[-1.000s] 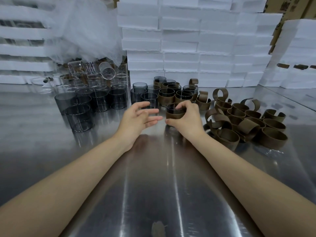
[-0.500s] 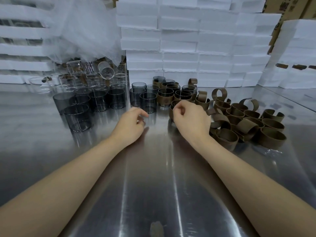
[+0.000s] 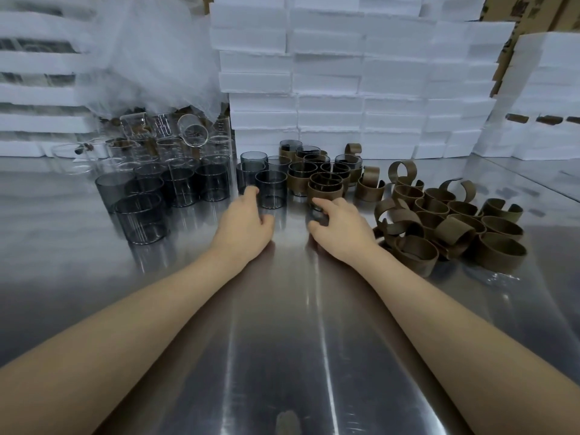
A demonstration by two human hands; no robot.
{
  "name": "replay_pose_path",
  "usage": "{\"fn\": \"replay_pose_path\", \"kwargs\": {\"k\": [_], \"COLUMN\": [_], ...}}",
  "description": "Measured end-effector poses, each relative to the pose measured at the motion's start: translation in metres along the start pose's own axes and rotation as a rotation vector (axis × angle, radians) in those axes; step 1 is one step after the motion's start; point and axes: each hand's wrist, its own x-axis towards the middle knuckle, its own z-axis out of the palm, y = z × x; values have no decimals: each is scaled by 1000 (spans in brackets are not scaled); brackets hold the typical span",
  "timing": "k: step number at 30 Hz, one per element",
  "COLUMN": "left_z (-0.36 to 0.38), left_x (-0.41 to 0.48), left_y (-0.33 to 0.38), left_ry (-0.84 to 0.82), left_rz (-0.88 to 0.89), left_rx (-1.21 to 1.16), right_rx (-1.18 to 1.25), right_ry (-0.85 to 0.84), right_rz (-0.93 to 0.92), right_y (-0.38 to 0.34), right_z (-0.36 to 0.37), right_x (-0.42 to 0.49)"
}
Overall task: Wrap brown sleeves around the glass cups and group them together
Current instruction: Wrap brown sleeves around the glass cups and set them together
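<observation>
1. Right hand [image 3: 342, 229]: fingers [image 3: 324, 204] and thumb grip the sleeved cup [image 3: 324, 189], which stands upright on the desk [image 3: 282, 340], mouth up, axis vertical, against the wrapped cups [image 3: 309, 171].
2. Left hand [image 3: 243, 222] curls beside a bare cup [image 3: 271, 191], also upright; gripping or just touching, can't tell.
3. Loose sleeves [image 3: 455, 221] are heaped to the right.

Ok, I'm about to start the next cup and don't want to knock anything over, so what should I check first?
1. Sleeved cup in with the sleeved group: ok, at its front edge.
2. Right hand free of that cup: cannot tell, fingers rest on its sleeve.
3. Left hand gripping the next bare cup: not ok, fingers only beside it.
4. Loose sleeves near the right hand: ok, piled just beside it.
5. All glasses upright: not ok, a clear glass at the back lies tipped.
</observation>
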Motion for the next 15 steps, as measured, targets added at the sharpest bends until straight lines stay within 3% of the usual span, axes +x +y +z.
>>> {"fn": "replay_pose_path", "kwargs": {"k": [5, 10, 15], "left_z": [7, 12, 5], "left_x": [20, 29, 14], "left_y": [4, 4, 12], "left_ry": [-57, -6, 56], "left_rz": [51, 55, 115], "left_rx": [128, 175, 100], "right_rx": [-76, -151, 30], "right_ry": [-76, -124, -57], "right_rz": [14, -4, -47], "right_y": [4, 4, 3], "right_z": [2, 4, 0], "right_x": [6, 7, 5]}}
